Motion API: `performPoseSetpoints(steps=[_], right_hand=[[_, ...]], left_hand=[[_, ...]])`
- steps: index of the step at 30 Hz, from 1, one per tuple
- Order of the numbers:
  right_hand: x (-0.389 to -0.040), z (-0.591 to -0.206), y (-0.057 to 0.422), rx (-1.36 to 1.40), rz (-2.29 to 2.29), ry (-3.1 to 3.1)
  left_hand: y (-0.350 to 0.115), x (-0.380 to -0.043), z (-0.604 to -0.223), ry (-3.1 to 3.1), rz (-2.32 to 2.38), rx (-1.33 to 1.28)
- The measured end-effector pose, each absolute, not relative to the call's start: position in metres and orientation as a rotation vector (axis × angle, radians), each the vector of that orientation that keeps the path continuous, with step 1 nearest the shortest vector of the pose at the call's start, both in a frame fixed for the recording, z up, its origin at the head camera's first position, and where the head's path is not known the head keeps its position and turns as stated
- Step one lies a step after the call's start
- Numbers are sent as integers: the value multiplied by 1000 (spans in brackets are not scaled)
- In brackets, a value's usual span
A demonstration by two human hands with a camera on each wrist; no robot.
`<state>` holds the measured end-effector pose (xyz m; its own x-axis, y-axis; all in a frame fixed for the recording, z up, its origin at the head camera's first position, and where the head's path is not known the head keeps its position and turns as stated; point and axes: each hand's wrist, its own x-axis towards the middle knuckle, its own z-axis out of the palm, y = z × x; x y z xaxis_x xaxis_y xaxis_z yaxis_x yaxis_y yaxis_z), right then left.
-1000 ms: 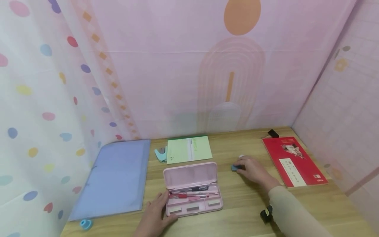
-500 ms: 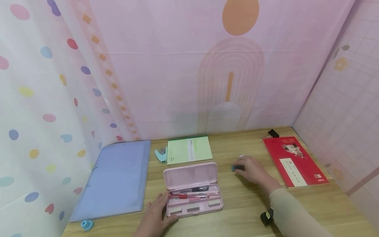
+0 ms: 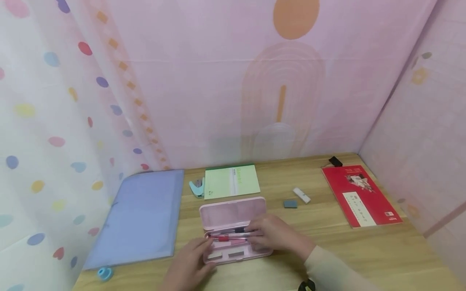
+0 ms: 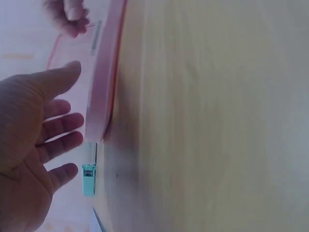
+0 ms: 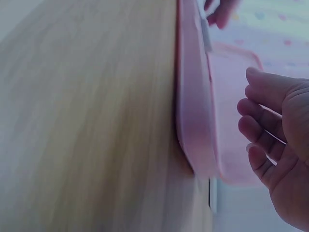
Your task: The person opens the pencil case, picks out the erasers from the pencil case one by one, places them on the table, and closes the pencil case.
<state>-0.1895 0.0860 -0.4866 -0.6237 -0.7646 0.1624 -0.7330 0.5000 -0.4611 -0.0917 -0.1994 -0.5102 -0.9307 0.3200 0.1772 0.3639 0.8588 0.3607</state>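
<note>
A pink pencil case [image 3: 233, 213] lies on the table with its lid raised. Inside are a pen with a red grip [image 3: 223, 239], a black-gripped pen [image 3: 239, 230] and small pale blocks [image 3: 236, 254] in the front compartments. My left hand [image 3: 189, 260] is at the case's left end, fingers extended and thumb near the front corner. Over the right end of the case is my right hand [image 3: 273, 233], which hides part of the contents. In the right wrist view its fingers [image 5: 258, 121] are loosely bent, with nothing seen between them.
Right of the case lie a blue-grey block [image 3: 290, 204] and a white eraser [image 3: 301, 195]. Behind it are a green notepad [image 3: 233, 182] and a teal stapler [image 3: 197, 189]. A blue folder [image 3: 138, 218] is left, a red booklet [image 3: 360, 196] right, a blue cap-like piece [image 3: 105, 274] front left.
My right hand has let go of the blue-grey block beside the white eraser and moved left to the pencil case. The left hand stays at the case's left end.
</note>
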Motion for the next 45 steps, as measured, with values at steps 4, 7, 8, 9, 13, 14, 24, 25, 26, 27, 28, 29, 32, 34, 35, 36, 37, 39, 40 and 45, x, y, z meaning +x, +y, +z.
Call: performPoseSetpoints(steps=[4,7,8,9,13,14,24,25,26,27,28,29,32,34,35,36,37,39,40,45], right_hand=[[-191,-492,72,-1385,-707,2640],[-192,-496,65,-1391,-678,2627],[-192,-497,64,-1388,-664,2627],[-192,-497,63,-1383,-650,2628],[-192,-500,61,-1334,-618,2626],[-192,-500,61,-1325,-613,2625],[-193,-504,59,-1273,-600,2622],[-192,-504,59,-1268,-604,2621],[-192,-504,59,-1263,-611,2622],[-192,-504,59,-1260,-622,2624],[-192,-503,59,-1254,-637,2624],[-192,-503,60,-1245,-659,2621],[-192,-500,63,-1204,-745,2621],[-190,-496,68,-1156,-827,2616],[-189,-494,73,-1124,-875,2616],[-188,-492,79,-1091,-922,2615],[-187,-490,86,-1062,-972,2617],[-186,-488,103,-997,-1061,2632],[-187,-488,112,-963,-1098,2640],[-193,-494,169,-722,-1146,2724]], left_hand=[[-202,-99,-511,-2889,-571,-688],[-204,-104,-514,-2861,-578,-737],[-205,-105,-515,-2861,-575,-746],[-206,-106,-516,-2853,-573,-756],[-206,-108,-514,-2898,-571,-756],[-206,-109,-514,-2911,-569,-752],[-207,-108,-512,-2995,-574,-716],[-207,-108,-512,-3002,-580,-713],[-208,-108,-512,-3008,-585,-712],[-208,-108,-512,-3013,-592,-710],[-208,-108,-512,-3017,-595,-708],[-208,-108,-512,-3017,-600,-707],[-208,-108,-512,-3018,-605,-704],[-208,-109,-512,-3023,-606,-701],[-208,-109,-512,-3028,-607,-699],[-208,-109,-512,-3032,-608,-699],[-208,-109,-512,-3035,-607,-698],[-207,-109,-511,-3042,-608,-694],[-207,-109,-511,-3044,-608,-692],[-206,-110,-508,-3048,-607,-688]])
